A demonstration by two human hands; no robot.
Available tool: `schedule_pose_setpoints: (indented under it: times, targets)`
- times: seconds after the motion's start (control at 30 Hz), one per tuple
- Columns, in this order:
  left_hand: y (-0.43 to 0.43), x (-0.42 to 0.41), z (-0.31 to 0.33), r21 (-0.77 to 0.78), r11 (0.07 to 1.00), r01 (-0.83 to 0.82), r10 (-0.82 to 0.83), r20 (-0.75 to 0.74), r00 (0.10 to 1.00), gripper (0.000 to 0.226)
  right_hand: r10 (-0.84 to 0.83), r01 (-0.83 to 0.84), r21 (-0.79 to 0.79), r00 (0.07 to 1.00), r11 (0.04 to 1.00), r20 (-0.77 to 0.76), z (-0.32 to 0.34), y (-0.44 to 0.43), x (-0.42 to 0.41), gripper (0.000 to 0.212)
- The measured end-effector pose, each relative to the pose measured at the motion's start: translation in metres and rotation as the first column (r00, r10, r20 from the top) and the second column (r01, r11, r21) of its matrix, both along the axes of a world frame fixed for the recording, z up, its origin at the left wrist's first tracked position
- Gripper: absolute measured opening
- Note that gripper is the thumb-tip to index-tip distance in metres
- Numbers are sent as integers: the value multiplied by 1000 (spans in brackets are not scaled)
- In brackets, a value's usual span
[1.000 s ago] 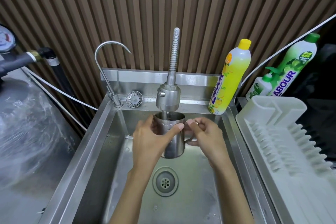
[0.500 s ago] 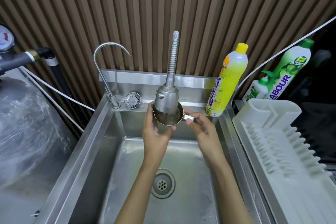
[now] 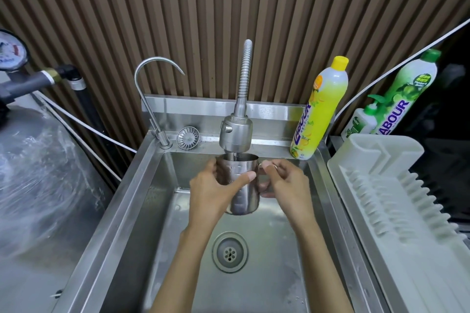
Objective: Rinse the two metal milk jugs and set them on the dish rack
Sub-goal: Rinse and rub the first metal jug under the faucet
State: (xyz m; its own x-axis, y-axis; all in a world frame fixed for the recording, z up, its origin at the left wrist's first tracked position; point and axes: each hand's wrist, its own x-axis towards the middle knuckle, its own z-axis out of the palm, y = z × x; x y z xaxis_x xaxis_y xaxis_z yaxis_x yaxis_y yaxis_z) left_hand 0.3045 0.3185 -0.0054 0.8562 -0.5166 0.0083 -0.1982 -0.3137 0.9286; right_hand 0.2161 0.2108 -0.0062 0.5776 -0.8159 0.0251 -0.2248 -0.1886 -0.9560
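- Metal milk jug [image 3: 244, 197]: one, upright, held above the sink basin directly beneath the spray faucet head [image 3: 236, 134]; its open mouth sat just under the nozzle. Graduation marks showed on the side wall.
- Left hand [image 3: 212, 194]: wrapped round the jug's left side, the thumb lying across the front wall just below the rim and the fingers curled behind, mostly hidden by the jug.
- Right hand [image 3: 288, 185]: at the jug's right side, fingers curled about the handle, thumb tip near the rim; the handle itself was largely hidden. A ring showed on one finger.
- Sink [image 3: 127, 201]: stainless steel, wet, with the drain [image 3: 230, 253] below the jug, between the forearms.
- Dish rack [image 3: 381, 193]: white plastic, to the right of the sink, well apart from the jug.
- Yellow dish soap bottle [image 3: 321, 109]: upright on the back right corner of the sink ledge.
- Green dish soap bottle [image 3: 407, 94]: behind the rack, leaning.
- Gooseneck tap [image 3: 152, 79] and sink strainer [image 3: 188, 137]: on the back ledge, left of the faucet.
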Motion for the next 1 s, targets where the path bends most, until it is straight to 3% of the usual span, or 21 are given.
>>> schedule_pose_setpoints:
  times: [0.1, 0.17, 0.23, 0.37, 0.5, 0.6, 0.73, 0.9, 1.0]
  targets:
    - [-3, 5, -11, -200, 973, 118, -177, -307, 935, 63, -11, -23, -278, 993, 960, -119, 11, -3, -8, 18]
    - [-11, 5, -17, -310, 939, 151, -269, -385, 883, 55, 1, -37, -369, 995, 929, -97, 15, 0, -12, 7]
    - [-20, 4, -21, -394, 912, 116, -265, -348, 899, 62, 42, -41, -324, 999, 945, -3, 15, 3, -12, 8]
    - [-30, 1, -19, -463, 886, 31, -155, -232, 960, 76, 92, -81, -63, 975, 995, 200, 4, -1, -6, 15]
    - [-24, 5, -7, -401, 916, 22, -13, 26, 1000, 87, 57, -116, 153, 937, 981, 346, -12, 5, 9, 13]
    - [-13, 9, 3, -253, 967, 34, 37, 270, 962, 86, 33, -156, 279, 915, 947, 402, -25, 13, 21, 12]
    - [-1, 10, 9, -24, 998, -57, 62, 400, 914, 88, 59, -209, 355, 919, 911, 391, -27, 18, 22, 10]
    - [2, 1, 6, 156, 975, -157, 121, 219, 968, 78, 38, -91, 302, 984, 949, 176, -9, 8, 10, 12]
    - [1, 0, -5, 123, 992, -37, 37, -5, 999, 62, 10, -6, 59, 998, 998, -68, 6, -3, 0, 15]
